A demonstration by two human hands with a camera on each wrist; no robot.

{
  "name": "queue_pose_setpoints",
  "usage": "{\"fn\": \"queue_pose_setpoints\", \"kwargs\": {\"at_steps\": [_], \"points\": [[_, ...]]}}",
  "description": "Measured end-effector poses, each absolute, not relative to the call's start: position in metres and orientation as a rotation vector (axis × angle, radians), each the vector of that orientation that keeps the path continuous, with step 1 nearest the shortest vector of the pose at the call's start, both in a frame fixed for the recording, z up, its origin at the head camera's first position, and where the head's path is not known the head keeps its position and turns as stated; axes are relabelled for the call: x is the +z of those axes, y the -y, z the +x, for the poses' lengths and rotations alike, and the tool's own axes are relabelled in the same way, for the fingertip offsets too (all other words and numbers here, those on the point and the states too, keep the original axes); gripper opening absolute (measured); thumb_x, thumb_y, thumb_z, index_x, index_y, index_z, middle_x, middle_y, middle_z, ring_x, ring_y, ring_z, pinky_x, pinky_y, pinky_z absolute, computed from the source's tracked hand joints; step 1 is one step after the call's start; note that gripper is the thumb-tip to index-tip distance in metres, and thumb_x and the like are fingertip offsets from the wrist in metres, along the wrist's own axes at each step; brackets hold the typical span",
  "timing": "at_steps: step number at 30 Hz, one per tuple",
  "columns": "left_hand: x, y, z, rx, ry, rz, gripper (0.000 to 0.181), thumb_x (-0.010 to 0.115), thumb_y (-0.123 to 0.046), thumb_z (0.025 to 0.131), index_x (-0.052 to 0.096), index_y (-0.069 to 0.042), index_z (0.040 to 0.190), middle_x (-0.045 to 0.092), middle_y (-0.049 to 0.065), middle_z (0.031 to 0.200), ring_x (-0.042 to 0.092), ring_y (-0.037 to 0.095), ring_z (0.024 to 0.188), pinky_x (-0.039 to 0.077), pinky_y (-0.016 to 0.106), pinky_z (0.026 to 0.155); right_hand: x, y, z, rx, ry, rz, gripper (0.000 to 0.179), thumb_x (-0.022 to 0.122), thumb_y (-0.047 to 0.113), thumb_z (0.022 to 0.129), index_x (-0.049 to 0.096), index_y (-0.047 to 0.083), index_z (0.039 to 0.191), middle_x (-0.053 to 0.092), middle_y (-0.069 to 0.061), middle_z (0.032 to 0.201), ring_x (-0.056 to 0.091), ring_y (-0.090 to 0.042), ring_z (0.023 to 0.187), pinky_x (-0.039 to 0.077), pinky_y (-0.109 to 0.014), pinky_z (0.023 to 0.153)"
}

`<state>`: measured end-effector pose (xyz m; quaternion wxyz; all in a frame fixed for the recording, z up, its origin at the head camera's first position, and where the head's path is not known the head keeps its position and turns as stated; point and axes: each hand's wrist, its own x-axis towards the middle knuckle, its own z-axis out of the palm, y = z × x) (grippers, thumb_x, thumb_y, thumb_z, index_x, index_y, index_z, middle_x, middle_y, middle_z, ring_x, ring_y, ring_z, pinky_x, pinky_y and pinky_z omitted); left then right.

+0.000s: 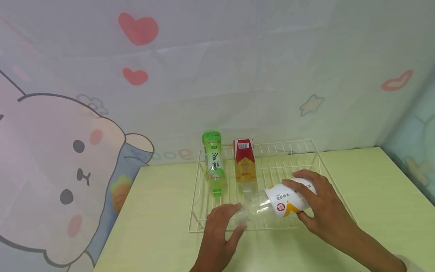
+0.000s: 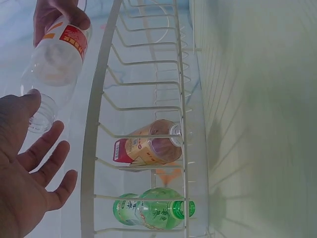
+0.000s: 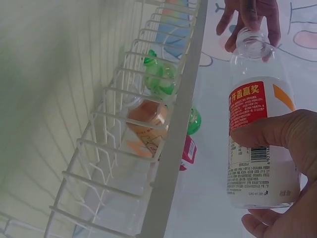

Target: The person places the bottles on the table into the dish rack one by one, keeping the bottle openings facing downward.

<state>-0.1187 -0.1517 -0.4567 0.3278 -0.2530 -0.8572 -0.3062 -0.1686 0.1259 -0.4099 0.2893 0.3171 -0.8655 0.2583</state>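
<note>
My right hand grips a clear plastic bottle by its white-labelled lower part, with the thumb across the label. The bottle lies sideways over the front of a white wire rack, its uncapped mouth pointing left. Beside that mouth is my left hand, thumb and forefinger on either side of the neck. In the left wrist view its other fingers are spread apart and extended. Inside the rack, a green bottle and a bottle with a red and tan label lean side by side, necks toward me.
The rack stands on a pale green table, close to the back wall. Behind it hangs a pale cloth printed with hearts and a big cartoon animal. Wire dividers run across the rack's right half.
</note>
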Motion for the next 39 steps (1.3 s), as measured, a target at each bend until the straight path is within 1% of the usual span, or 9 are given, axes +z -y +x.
{"fn": "queue_pose_setpoints", "kwargs": {"at_steps": [5, 7, 10, 12, 16, 18, 22, 27, 39], "points": [[-0.457, 0.154, -0.118, -0.847, 2.202, -0.674, 0.035, 0.066, -0.026, 0.098, 0.059, -0.012, 0.129, 0.063, 0.0, 0.12, 0.058, 0.02, 0.109, 0.045, 0.04, 0.092, -0.412, -0.126, -0.169, 0.821, 2.278, 0.795, 0.107, 0.09, -0.014, 0.045, 0.048, 0.007, 0.141, 0.043, -0.017, 0.138, 0.046, -0.027, 0.119, 0.035, -0.012, 0.094], [-0.457, 0.155, -0.118, -0.872, 2.165, -0.677, 0.034, 0.066, -0.026, 0.098, 0.06, -0.01, 0.128, 0.063, 0.001, 0.119, 0.058, 0.022, 0.109, 0.045, 0.038, 0.093, -0.415, -0.125, -0.167, 0.964, 2.267, 0.714, 0.117, 0.09, -0.016, 0.046, 0.037, 0.004, 0.149, 0.04, -0.019, 0.141, 0.047, -0.014, 0.12, 0.032, -0.006, 0.095], [-0.458, 0.156, -0.119, -0.892, 2.116, -0.686, 0.034, 0.066, -0.026, 0.098, 0.06, -0.008, 0.126, 0.064, 0.002, 0.119, 0.059, 0.023, 0.109, 0.044, 0.035, 0.096, -0.422, -0.123, -0.161, 1.254, 2.283, 0.562, 0.124, 0.091, -0.012, 0.055, 0.021, 0.008, 0.156, 0.042, -0.017, 0.139, 0.05, 0.002, 0.115, 0.034, -0.006, 0.095], [-0.459, 0.157, -0.12, -0.902, 2.087, -0.696, 0.033, 0.066, -0.025, 0.098, 0.061, -0.006, 0.125, 0.064, 0.003, 0.119, 0.059, 0.025, 0.11, 0.043, 0.034, 0.098, -0.427, -0.12, -0.156, 1.487, 2.312, 0.494, 0.117, 0.09, -0.006, 0.065, 0.019, 0.014, 0.157, 0.047, -0.01, 0.135, 0.054, 0.005, 0.108, 0.041, -0.01, 0.091], [-0.463, 0.156, -0.12, -0.898, 2.056, -0.704, 0.033, 0.066, -0.025, 0.098, 0.061, -0.005, 0.124, 0.064, 0.005, 0.12, 0.059, 0.025, 0.111, 0.042, 0.034, 0.099, -0.436, -0.11, -0.148, 2.026, 2.294, 0.45, 0.082, 0.08, -0.001, 0.081, 0.032, 0.013, 0.146, 0.056, -0.004, 0.124, 0.063, -0.011, 0.101, 0.051, -0.022, 0.086], [-0.465, 0.155, -0.12, -0.89, 2.041, -0.708, 0.033, 0.066, -0.025, 0.098, 0.062, -0.005, 0.123, 0.065, 0.005, 0.119, 0.059, 0.026, 0.11, 0.042, 0.035, 0.099, -0.438, -0.105, -0.145, 2.26, 2.222, 0.422, 0.065, 0.074, -0.003, 0.085, 0.038, 0.01, 0.137, 0.059, -0.004, 0.124, 0.064, -0.016, 0.104, 0.053, -0.027, 0.085], [-0.467, 0.152, -0.12, -0.877, 2.033, -0.71, 0.032, 0.065, -0.026, 0.099, 0.062, -0.005, 0.122, 0.065, 0.006, 0.118, 0.059, 0.026, 0.11, 0.042, 0.035, 0.098, -0.44, -0.097, -0.144, 2.505, 2.098, 0.336, 0.048, 0.067, -0.003, 0.09, 0.044, 0.01, 0.13, 0.064, -0.002, 0.121, 0.063, -0.015, 0.103, 0.051, -0.027, 0.085], [-0.467, 0.148, -0.121, -0.854, 2.036, -0.712, 0.031, 0.066, -0.025, 0.097, 0.063, -0.005, 0.12, 0.065, 0.006, 0.117, 0.06, 0.027, 0.109, 0.043, 0.037, 0.097, -0.438, -0.092, -0.145, 2.644, 1.927, 0.345, 0.036, 0.059, 0.001, 0.097, 0.045, 0.01, 0.129, 0.063, 0.002, 0.123, 0.06, -0.009, 0.103, 0.047, -0.023, 0.09], [-0.466, 0.149, -0.117, -0.849, 2.067, -0.692, 0.033, 0.071, -0.022, 0.094, 0.063, -0.007, 0.121, 0.065, 0.005, 0.116, 0.06, 0.026, 0.109, 0.043, 0.037, 0.097, -0.438, -0.091, -0.147, 2.764, 1.783, 0.431, 0.036, 0.054, 0.001, 0.1, 0.043, 0.011, 0.133, 0.061, 0.003, 0.127, 0.059, -0.006, 0.107, 0.047, -0.024, 0.094]]}}
